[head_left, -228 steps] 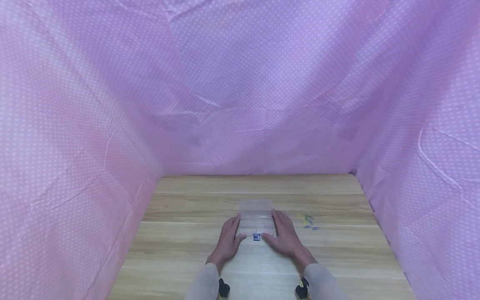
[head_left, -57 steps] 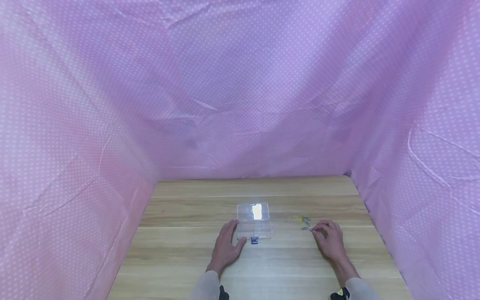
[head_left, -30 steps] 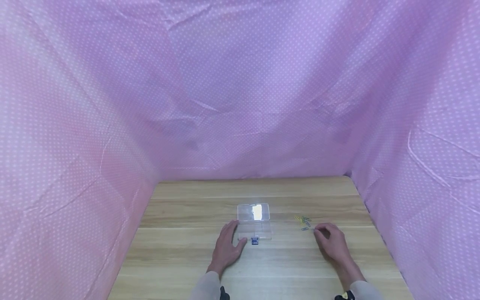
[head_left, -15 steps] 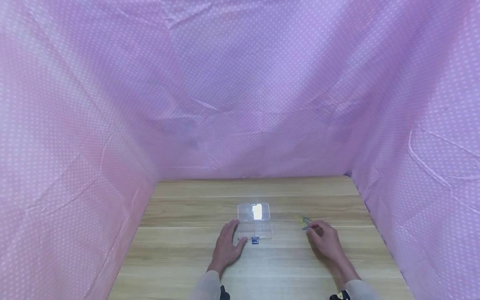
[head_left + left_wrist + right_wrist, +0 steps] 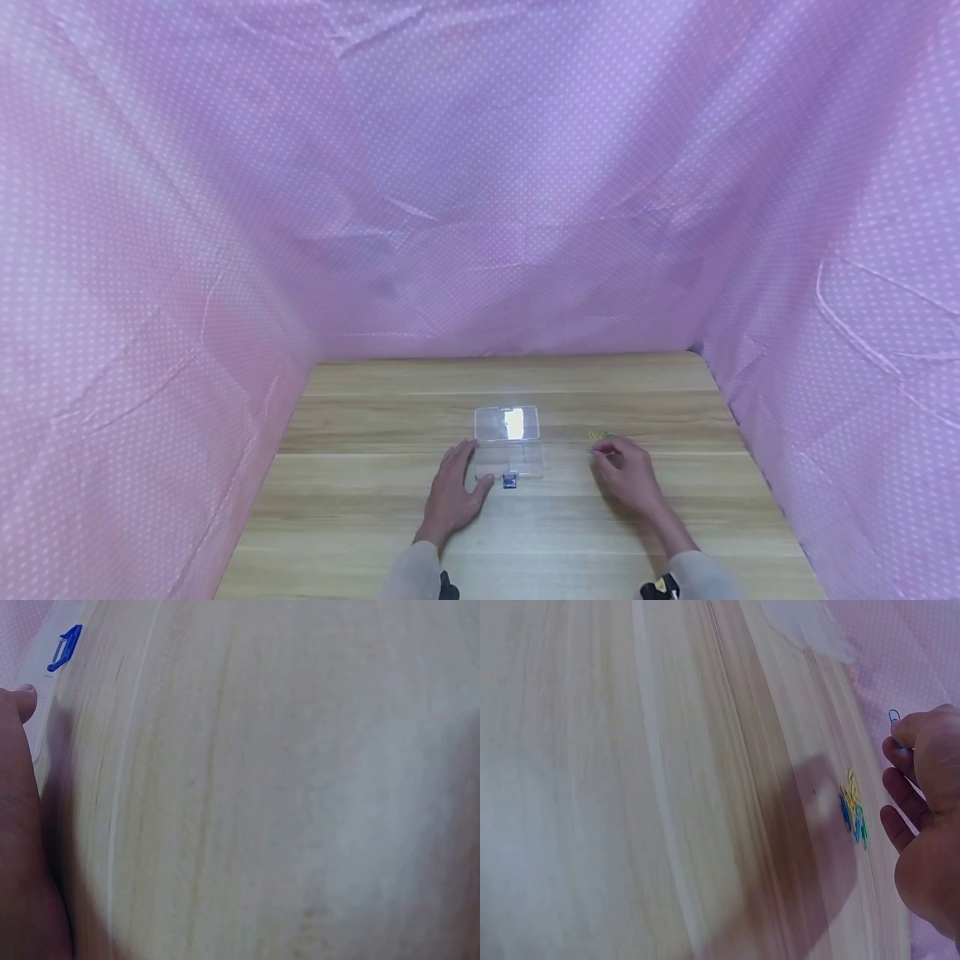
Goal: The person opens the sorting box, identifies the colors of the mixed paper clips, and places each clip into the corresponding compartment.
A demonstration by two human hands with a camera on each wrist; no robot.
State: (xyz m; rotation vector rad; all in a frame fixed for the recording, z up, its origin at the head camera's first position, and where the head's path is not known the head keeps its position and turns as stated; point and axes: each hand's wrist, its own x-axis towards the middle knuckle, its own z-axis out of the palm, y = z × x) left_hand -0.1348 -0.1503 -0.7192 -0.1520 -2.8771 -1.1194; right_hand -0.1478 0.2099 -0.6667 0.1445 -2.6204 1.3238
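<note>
A clear plastic box (image 5: 492,460) with dividers stands on the table, its clear lid (image 5: 491,423) folded back behind it. On its front edge is a blue latch (image 5: 510,481). My left hand (image 5: 450,493) rests along the box's left side, fingers fairly straight, thumb at the front edge. To the right of the box, my right hand (image 5: 632,482) pinches a blue paper clip (image 5: 894,716) between thumb and forefinger. Below it in the right wrist view lies a small pile of yellow, green and blue paper clips (image 5: 853,796), partly hidden by the hand in the head view.
The wood-grain table (image 5: 375,533) carries the box and the clips. Pink dotted cloth (image 5: 495,208) hangs behind the table and along both sides. A bright reflection shows on the lid.
The box was turned lid-back with both hands beside it earlier. Then my right hand went to the clips, pinched one, and has moved left towards the box. My left hand stays put.
</note>
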